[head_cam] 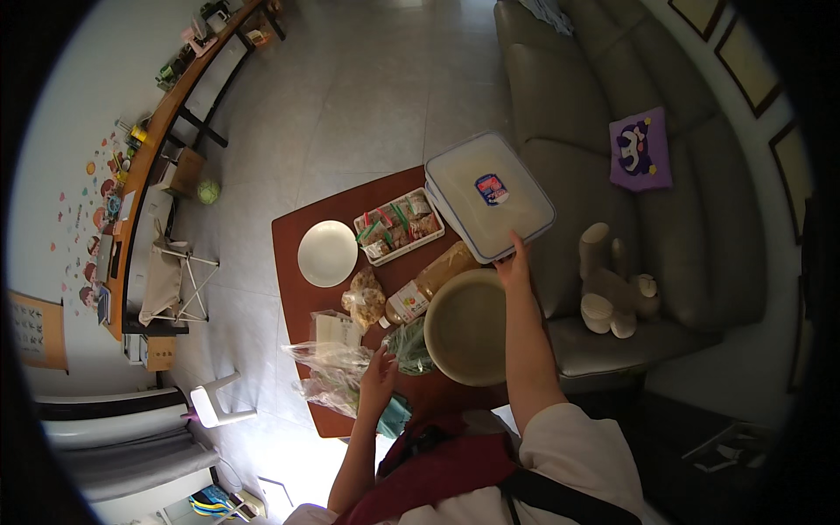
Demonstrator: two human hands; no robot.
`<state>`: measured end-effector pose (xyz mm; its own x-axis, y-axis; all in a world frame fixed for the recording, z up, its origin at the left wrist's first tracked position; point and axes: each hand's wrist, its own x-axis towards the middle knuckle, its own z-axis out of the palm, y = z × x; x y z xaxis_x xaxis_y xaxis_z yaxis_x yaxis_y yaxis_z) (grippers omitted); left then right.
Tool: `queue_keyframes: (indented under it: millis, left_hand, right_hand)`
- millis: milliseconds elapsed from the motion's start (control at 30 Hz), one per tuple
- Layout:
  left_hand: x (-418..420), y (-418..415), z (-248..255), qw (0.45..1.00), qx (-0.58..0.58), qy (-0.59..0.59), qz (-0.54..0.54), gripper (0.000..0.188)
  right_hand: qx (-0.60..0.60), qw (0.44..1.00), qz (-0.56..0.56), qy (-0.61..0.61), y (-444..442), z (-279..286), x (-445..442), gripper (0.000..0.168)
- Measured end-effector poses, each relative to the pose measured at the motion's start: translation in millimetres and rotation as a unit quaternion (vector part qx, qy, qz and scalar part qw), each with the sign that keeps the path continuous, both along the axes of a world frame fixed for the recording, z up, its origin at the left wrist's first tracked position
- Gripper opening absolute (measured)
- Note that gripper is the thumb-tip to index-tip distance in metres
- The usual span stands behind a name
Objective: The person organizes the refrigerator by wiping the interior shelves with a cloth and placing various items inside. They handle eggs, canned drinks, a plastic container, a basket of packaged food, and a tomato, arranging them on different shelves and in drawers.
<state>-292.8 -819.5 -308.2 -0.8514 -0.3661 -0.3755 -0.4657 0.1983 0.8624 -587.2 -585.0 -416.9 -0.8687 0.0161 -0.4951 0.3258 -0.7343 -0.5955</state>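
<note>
My right hand [513, 264] grips the near edge of a translucent plastic lid [492, 213] with a blue rim and a sticker, one finger lying on top. Under the lid, a plastic container [448, 220] shows only along its left side. My left hand [379, 377] is over the near part of the table, fingers apart, beside clear plastic bags [331, 371] and bagged green vegetables [412, 348]. Between my arms sits a large beige basin [466, 331], partly covered by my right forearm. A labelled bottle of amber liquid [426, 282] lies behind it.
The brown wooden table [295, 239] also bears a white plate [328, 254], a white basket [410, 251] of filled zip bags and a knotted bag of food [365, 298]. A grey sofa [564, 216] adjoins on the right. A white stool [213, 400] stands on the left.
</note>
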Motion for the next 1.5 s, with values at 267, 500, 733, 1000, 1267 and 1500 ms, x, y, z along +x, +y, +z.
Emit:
queue_keyframes:
  millis: [267,500,733,1000,1267,1500]
  left_hand:
    - [-14.0,5.6,-0.7,0.998,-0.017,-0.025,-0.058,0.044]
    - [-25.7,18.7,-16.8,0.996,0.035,0.014,-0.086,0.041]
    - [-32.7,12.5,-9.1,0.996,-0.004,0.039,-0.076,0.042]
    - [-15.1,-3.1,-8.3,0.998,-0.012,0.027,-0.05,0.043]
    - [5.1,-19.0,-7.5,0.999,0.003,0.03,-0.021,0.042]
    - [36.5,-45.9,-31.8,0.987,0.098,0.084,0.091,0.043]
  right_hand:
    - [-0.016,0.999,-0.013,-0.033,-3.9,1.2,-2.9,0.093]
    - [-0.045,0.997,-0.002,-0.057,-2.2,6.6,-4.5,0.084]
    - [-0.12,0.992,-0.002,-0.031,-3.0,6.4,-7.0,0.076]
    - [-0.028,0.997,-0.072,0.017,-12.2,5.5,-17.8,0.062]
    - [-0.01,0.993,-0.12,0.01,-15.5,38.0,-7.2,0.057]
    - [-0.033,0.99,-0.022,0.136,2.6,79.7,75.5,0.045]
